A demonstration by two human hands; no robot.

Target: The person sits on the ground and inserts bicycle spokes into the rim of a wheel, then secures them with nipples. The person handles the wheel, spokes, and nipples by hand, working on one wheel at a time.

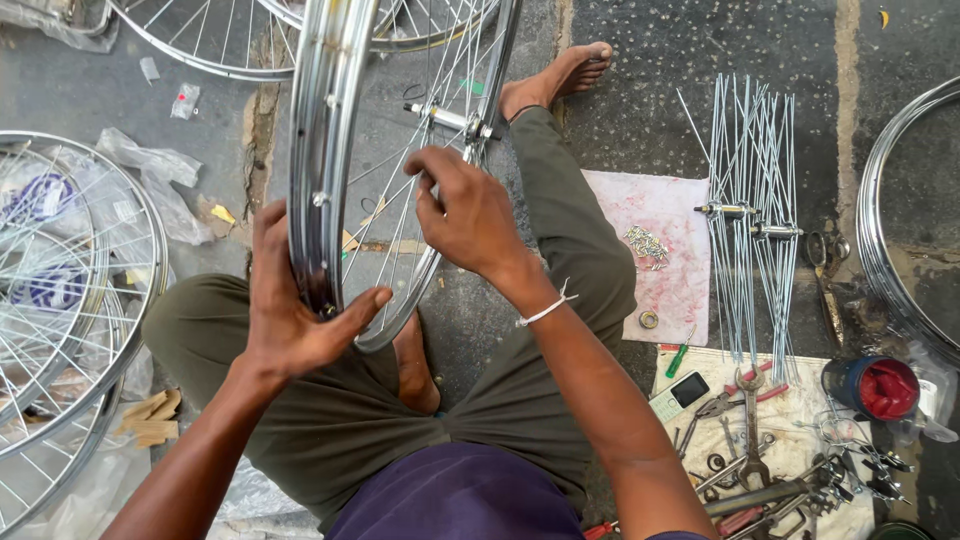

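Note:
A shiny bicycle wheel rim [322, 130] with thin spokes and a hub [450, 120] stands upright between my knees. My left hand [285, 300] grips the rim's lower edge, thumb hooked across it. Reaching in among the spokes below the hub, my right hand [465, 210] pinches a spoke, a white band on its wrist. I sit on the ground in olive trousers, one bare foot [555, 78] stretched out past the wheel.
Finished wheels [60, 300] are stacked at left. A bundle of loose spokes [750, 210] and a pink cloth with nipples [660, 250] lie at right. Wrenches and pliers [750, 440], a phone and a red-lidded jar [880, 388] sit lower right. Another rim [890, 230] curves at the right edge.

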